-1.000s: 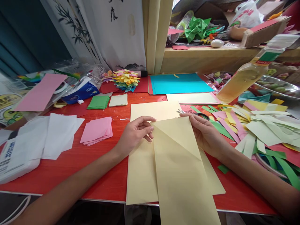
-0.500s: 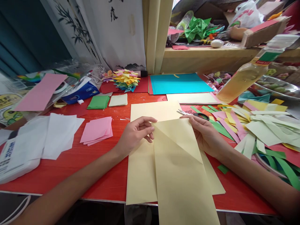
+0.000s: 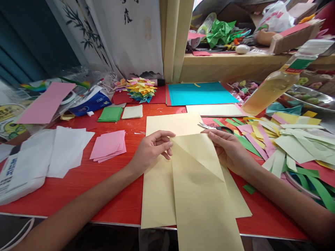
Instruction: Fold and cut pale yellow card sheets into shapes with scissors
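Observation:
A long pale yellow sheet [image 3: 201,195] with a diagonal crease hangs over the table's front edge. My left hand [image 3: 157,144] pinches its upper left corner between thumb and fingers. At the upper right corner, my right hand [image 3: 226,148] grips the same sheet. Beneath it lie more pale yellow sheets [image 3: 158,195], partly covered. Scissors with black handles [image 3: 225,129] rest just beyond my right hand, blades pointing left.
Pink squares [image 3: 108,145], green squares [image 3: 110,114] and white sheets [image 3: 66,150] lie to the left. Blue sheets [image 3: 201,93] are at the back. A tilted bottle [image 3: 274,87] and paper strips [image 3: 280,158] occupy the right side of the red table [image 3: 115,195].
My right hand has shifted very slightly left, with the sheet's right edge moving along with it. My left hand keeps nearly the same place and grip.

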Demonstrator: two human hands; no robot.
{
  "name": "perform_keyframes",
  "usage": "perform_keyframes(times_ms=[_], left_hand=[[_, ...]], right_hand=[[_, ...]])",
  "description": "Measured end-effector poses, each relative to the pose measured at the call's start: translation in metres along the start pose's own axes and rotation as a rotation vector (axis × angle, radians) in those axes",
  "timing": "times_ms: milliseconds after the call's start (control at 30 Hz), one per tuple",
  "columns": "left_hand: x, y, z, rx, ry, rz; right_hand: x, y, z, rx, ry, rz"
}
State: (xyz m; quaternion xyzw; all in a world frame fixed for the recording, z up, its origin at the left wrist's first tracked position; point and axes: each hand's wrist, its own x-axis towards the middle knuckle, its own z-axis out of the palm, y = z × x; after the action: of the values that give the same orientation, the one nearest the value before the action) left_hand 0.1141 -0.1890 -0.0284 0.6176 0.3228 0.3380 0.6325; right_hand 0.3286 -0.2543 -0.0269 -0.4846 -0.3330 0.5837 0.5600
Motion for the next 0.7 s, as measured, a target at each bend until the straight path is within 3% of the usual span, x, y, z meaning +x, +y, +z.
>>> perform_keyframes(times_ms=[500, 700], left_hand=[[0.0000, -0.0005, 0.0008, 0.006, 0.013, -0.009], [-0.0007, -0.0007, 0.0010, 0.007, 0.015, -0.007]], right_hand=[[0.0000, 0.0029, -0.0015, -0.050, 0.020, 0.005], [-0.0018, 0.0014, 0.0000, -0.033, -0.051, 0.066]])
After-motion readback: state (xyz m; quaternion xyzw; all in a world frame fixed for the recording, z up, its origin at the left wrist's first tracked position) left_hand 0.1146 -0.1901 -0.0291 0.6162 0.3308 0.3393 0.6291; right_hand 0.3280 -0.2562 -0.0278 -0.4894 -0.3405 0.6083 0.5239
